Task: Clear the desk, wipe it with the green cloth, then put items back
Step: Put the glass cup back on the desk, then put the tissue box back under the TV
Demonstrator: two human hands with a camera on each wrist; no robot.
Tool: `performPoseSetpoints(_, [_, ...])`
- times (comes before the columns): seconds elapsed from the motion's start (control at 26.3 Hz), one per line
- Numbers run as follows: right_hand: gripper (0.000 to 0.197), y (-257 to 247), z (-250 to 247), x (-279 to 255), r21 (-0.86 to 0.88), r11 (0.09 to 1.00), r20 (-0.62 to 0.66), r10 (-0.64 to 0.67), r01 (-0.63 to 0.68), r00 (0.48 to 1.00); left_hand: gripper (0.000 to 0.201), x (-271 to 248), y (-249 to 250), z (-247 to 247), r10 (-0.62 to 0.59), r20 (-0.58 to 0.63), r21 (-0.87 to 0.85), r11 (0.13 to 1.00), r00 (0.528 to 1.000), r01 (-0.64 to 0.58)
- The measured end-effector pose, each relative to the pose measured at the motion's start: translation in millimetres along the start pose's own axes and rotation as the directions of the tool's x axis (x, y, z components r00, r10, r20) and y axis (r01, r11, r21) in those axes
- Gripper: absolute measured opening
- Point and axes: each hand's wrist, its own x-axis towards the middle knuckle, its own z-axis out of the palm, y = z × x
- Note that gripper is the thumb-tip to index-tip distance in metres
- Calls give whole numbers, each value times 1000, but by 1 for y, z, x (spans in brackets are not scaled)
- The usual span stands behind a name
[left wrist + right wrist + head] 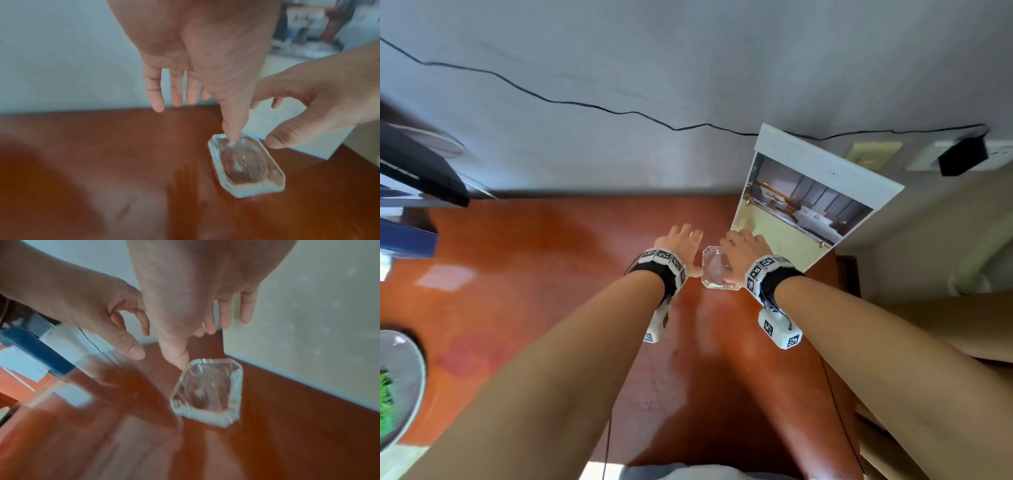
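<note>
Glass dish (717, 269) sits at frame centre on the red-brown desk (534, 274), between both hands. Left wrist view: left hand (205, 56) spread loosely, thumb tip on the dish rim — holding nothing. Right wrist view: right hand (195, 288) likewise relaxed, thumb at the rim.

No words, brands or numbers can be read anywhere (the wristbands (662, 257) carry only black-and-white square code markers).
</note>
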Motion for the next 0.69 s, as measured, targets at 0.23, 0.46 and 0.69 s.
performPoseSetpoints(0.23, [64,-35,-85,-16,-86,996,-73,-22,15,997,86,-66,-44,-68,-41,-69,24,999,997,43])
performPoseSetpoints(0.46, [62,-111,-158,-45,-169,984,-158,-86,59,984,82,-157,-109,-107,-84,-235,-13,996,968,83])
performPoseSetpoints(0.69, [63,-231,-194,-77,-232,970,-218,-127,75,968,78,-269,-189,-100,-173,-341,-64,985,924,161])
